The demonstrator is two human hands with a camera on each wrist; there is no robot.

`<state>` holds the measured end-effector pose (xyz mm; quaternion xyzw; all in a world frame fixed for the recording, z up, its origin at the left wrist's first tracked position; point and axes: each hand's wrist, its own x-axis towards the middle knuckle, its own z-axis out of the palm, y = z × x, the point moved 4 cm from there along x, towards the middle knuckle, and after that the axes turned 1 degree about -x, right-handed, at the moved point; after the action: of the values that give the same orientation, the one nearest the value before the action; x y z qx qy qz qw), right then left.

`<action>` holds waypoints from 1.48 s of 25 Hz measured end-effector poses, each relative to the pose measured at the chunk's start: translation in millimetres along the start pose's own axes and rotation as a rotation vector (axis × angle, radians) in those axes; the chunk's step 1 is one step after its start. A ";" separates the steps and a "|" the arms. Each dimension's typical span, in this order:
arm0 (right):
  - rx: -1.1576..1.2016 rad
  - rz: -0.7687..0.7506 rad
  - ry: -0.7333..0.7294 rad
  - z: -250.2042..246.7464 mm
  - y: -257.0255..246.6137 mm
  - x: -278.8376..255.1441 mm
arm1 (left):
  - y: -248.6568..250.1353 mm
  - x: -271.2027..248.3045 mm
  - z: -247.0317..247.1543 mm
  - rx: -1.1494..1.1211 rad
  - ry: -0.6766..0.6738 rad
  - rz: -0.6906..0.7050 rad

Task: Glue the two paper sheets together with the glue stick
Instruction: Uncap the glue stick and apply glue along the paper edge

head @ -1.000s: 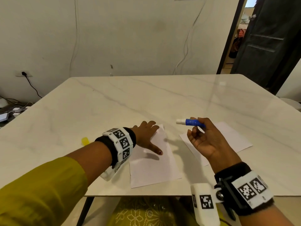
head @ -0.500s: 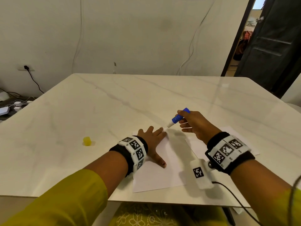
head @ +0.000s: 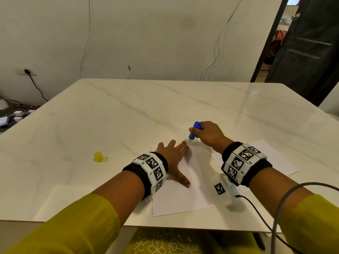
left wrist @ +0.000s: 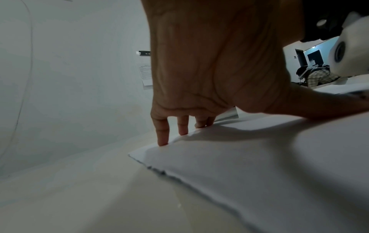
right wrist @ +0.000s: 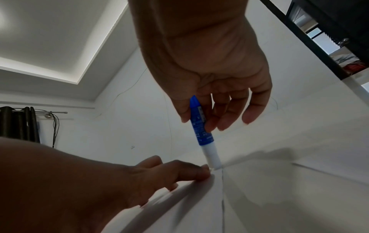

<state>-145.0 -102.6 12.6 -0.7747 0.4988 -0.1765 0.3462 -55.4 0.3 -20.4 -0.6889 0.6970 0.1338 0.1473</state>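
Right hand (head: 208, 135): pinches the blue glue stick (head: 194, 132), white tip down on the near sheet's (head: 183, 197) far corner.
Left hand (head: 174, 154): flat, fingers straight, pressing that sheet.
Label: unreadable.

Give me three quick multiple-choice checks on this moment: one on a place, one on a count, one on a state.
1. Where is the glue stick's tip?
A. at the far edge of the nearer paper sheet
B. on the yellow cap
C. in the air

2. How many paper sheets lie on the table?
A. one
B. two
C. three

3. What is the left hand doing?
A. gripping the cap
B. resting flat on the sheet
C. hanging idle

Answers: 1 A, the white tip meets the sheet beside the left fingertips. 2 B, a second sheet lies under the right hand. 3 B, straight fingers lie on the paper.
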 end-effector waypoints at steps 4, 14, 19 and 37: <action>-0.013 -0.002 -0.001 -0.1 1.6 2.9 | 0.7 0.1 -0.7 0.010 0.004 0.002; -0.122 -0.019 -0.009 6.8 1.8 13.2 | -0.4 2.7 1.9 0.027 -0.002 -0.001; -0.190 -0.018 -0.012 7.1 4.1 8.4 | 0.0 2.1 1.5 0.026 -0.004 -0.002; -0.275 -0.036 -0.038 -1.2 11.8 -33.9 | 2.0 -1.2 1.3 -0.044 -0.013 -0.064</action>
<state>-168.4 -75.7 7.4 -0.8268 0.4978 -0.0981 0.2429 -57.3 2.0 -21.2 -0.7130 0.6706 0.1489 0.1406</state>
